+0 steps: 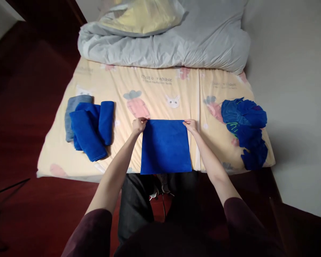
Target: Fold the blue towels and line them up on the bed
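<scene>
A blue towel lies flat and folded into a rectangle at the near edge of the bed. My left hand pinches its far left corner. My right hand pinches its far right corner. Both hands are closed on the cloth. On the left of the bed lies a stack of folded blue towels on top of a grey one. A loose pile of unfolded blue towels sits on the right of the bed.
The bed has a pale yellow sheet printed with rabbits and carrots. A crumpled grey duvet and a yellow pillow lie at the far end. Dark red floor runs along the left; a white wall stands on the right.
</scene>
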A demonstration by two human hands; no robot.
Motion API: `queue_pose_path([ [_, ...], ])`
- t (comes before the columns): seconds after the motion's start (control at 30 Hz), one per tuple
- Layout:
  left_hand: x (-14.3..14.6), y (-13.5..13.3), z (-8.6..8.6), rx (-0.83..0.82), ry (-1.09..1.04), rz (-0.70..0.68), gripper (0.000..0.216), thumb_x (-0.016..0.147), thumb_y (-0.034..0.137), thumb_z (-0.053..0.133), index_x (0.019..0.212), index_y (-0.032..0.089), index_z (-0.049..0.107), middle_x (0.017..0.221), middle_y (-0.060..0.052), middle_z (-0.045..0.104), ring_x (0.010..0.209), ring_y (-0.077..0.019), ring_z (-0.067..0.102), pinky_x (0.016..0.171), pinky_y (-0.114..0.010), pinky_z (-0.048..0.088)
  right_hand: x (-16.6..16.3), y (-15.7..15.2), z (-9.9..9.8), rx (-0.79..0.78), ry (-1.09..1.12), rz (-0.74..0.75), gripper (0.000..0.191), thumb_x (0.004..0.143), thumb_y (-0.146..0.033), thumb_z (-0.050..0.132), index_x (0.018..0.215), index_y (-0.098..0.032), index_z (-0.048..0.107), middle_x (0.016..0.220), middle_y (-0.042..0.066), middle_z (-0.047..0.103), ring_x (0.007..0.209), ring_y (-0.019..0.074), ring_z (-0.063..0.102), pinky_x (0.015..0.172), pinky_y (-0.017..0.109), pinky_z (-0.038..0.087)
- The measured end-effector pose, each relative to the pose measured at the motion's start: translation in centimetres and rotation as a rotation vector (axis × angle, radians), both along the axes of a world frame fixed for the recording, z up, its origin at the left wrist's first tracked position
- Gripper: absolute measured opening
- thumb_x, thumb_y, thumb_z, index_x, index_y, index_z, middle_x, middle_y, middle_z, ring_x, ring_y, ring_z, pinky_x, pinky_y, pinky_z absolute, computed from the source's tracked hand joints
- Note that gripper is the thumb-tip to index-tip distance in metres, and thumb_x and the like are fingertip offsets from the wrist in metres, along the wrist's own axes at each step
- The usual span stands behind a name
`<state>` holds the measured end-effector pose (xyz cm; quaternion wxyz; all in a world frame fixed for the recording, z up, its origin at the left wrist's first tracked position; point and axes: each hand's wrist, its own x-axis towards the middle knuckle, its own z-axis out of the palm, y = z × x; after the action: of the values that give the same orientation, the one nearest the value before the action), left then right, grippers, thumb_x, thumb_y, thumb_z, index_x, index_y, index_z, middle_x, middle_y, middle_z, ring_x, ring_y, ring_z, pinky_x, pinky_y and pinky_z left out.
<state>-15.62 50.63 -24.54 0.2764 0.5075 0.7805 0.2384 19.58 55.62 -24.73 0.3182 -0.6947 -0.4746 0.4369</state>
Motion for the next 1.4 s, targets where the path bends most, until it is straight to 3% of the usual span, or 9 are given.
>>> queue_pose_path([
  [0.13, 0.3, 0.4, 0.4, -0.019, 0.099, -0.026, 0.018, 0.096, 0.025, 0.067, 0.107, 0.022, 0.081, 0.118, -0.007, 0.082, 0.119, -0.0301, 0.073, 0.106, -0.037, 0.052, 0.3, 1.5, -1.5, 0.072, -0.097, 0.082, 0.01, 0.077, -0.02, 0.082, 0.073, -0.017, 0.073, 0.084, 0.009, 0.081, 0.089, 0.025, 0.079, 0.091, 0.038, 0.064],
  [0.47, 0.5, 0.5, 0.2, 0.032, 0.155, -0.033, 0.021, 0.099, 0.024, 0.061, 0.11, 0.02, 0.078, 0.121, -0.01, 0.08, 0.116, -0.0301, 0.073, 0.105, -0.04, 0.053, 0.9, 3.2, -2.6, 0.116, -0.297, 0.078, 0.008, 0.086, -0.018, 0.073, 0.088, -0.014, 0.079, 0.097, 0.011, 0.083, 0.092, 0.0247, 0.079, 0.094, 0.037, 0.062],
  [0.67, 0.1, 1.2, 0.0, 0.004, 0.191, -0.223, 0.021, 0.092, 0.026, 0.071, 0.112, 0.022, 0.077, 0.126, -0.01, 0.077, 0.119, -0.0314, 0.07, 0.101, -0.041, 0.054, 0.4, 3.1, -2.3, 0.058, -0.297, 0.17, 0.011, 0.083, -0.014, 0.076, 0.093, -0.015, 0.079, 0.092, 0.006, 0.08, 0.089, 0.0212, 0.077, 0.093, 0.036, 0.062],
  [0.83, -1.7, 3.5, -0.5, -0.113, 0.138, -0.385, 0.028, 0.081, 0.023, 0.077, 0.109, 0.02, 0.077, 0.107, -0.006, 0.08, 0.106, -0.0275, 0.072, 0.098, -0.036, 0.056, 0.6, 3.5, -1.4, -0.021, -0.263, 0.259, 0.014, 0.082, -0.015, 0.08, 0.095, -0.014, 0.078, 0.087, 0.005, 0.078, 0.084, 0.0203, 0.075, 0.091, 0.037, 0.062],
  [0.97, -1.9, 4.7, -0.1, -0.068, 0.253, -0.344, 0.025, 0.086, 0.025, 0.071, 0.109, 0.017, 0.076, 0.106, -0.012, 0.078, 0.115, -0.0346, 0.069, 0.104, -0.046, 0.054, -0.3, 3.6, -0.2, 0.017, -0.368, 0.229, 0.014, 0.089, -0.015, 0.073, 0.102, -0.01, 0.079, 0.102, 0.014, 0.078, 0.098, 0.0258, 0.075, 0.096, 0.039, 0.061],
  [1.07, 0.5, 3.4, 0.1, 0.148, 0.321, -0.216, 0.039, 0.099, 0.026, 0.053, 0.133, 0.013, 0.069, 0.137, -0.023, 0.068, 0.139, -0.0415, 0.056, 0.118, -0.06, 0.042, -2.3, 1.6, 0.4, 0.228, -0.58, 0.217, 0.033, 0.101, -0.017, 0.056, 0.127, -0.01, 0.074, 0.135, 0.021, 0.07, 0.131, 0.0328, 0.064, 0.116, 0.049, 0.051],
  [1.17, 3.6, 0.3, -0.6, 0.276, 0.291, -0.337, 0.052, 0.106, 0.033, 0.044, 0.152, 0.014, 0.056, 0.165, -0.022, 0.048, 0.159, -0.0389, 0.035, 0.13, -0.062, 0.025, -4.3, -2.0, 0.0, 0.434, -0.687, 0.445, 0.049, 0.109, -0.028, 0.046, 0.154, -0.015, 0.058, 0.165, 0.018, 0.049, 0.156, 0.0341, 0.041, 0.131, 0.058, 0.032],
  [1.27, 4.8, -2.0, -2.0, 0.268, 0.218, -0.494, 0.063, 0.107, 0.045, 0.041, 0.162, 0.015, 0.047, 0.173, -0.017, 0.039, 0.165, -0.0331, 0.027, 0.136, -0.056, 0.016, -4.4, -4.4, -1.3, 0.448, -0.67, 0.693, 0.062, 0.112, -0.043, 0.04, 0.167, -0.015, 0.042, 0.176, 0.013, 0.035, 0.165, 0.0287, 0.027, 0.137, 0.054, 0.02],
  [1.4, 4.7, -1.6, -3.0, 0.239, 0.186, -0.403, 0.073, 0.107, 0.05, 0.037, 0.167, 0.009, 0.037, 0.177, -0.018, 0.031, 0.168, -0.0316, 0.02, 0.138, -0.054, 0.008, -3.8, -3.6, -2.4, 0.346, -0.687, 0.555, 0.07, 0.113, -0.047, 0.032, 0.173, -0.011, 0.026, 0.179, 0.014, 0.025, 0.169, 0.0275, 0.017, 0.139, 0.057, 0.008],
])
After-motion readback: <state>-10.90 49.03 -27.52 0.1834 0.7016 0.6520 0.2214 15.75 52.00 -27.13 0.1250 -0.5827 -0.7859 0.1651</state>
